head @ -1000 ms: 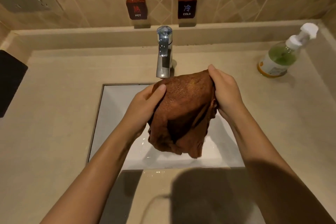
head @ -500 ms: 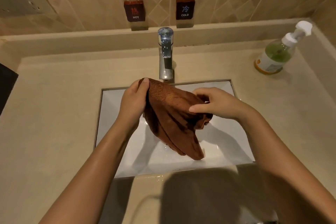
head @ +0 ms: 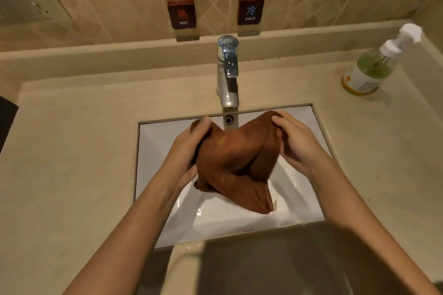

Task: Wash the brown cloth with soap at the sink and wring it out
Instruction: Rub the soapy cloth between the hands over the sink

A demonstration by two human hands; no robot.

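Note:
The brown cloth (head: 236, 160) hangs bunched over the white sink basin (head: 297, 201), below the chrome tap (head: 227, 74). My left hand (head: 185, 153) grips the cloth's upper left corner. My right hand (head: 296, 142) grips its upper right corner. The cloth sags between them, and its lower tip points toward the basin's near right side. No water runs from the tap. A pump bottle of green soap (head: 370, 68) stands on the counter at the far right, away from both hands.
The beige counter (head: 72, 175) surrounds the basin. HOT (head: 182, 14) and COLD (head: 250, 11) signs sit on the tiled wall behind the tap. A wall socket (head: 26, 0) is at the far left, and a dark object (head: 7, 117) lies at the left edge.
The cloth has come down from in front of the tap into the basin. My right hand let go, moved across, and now grips the right corner, spreading the cloth between both hands.

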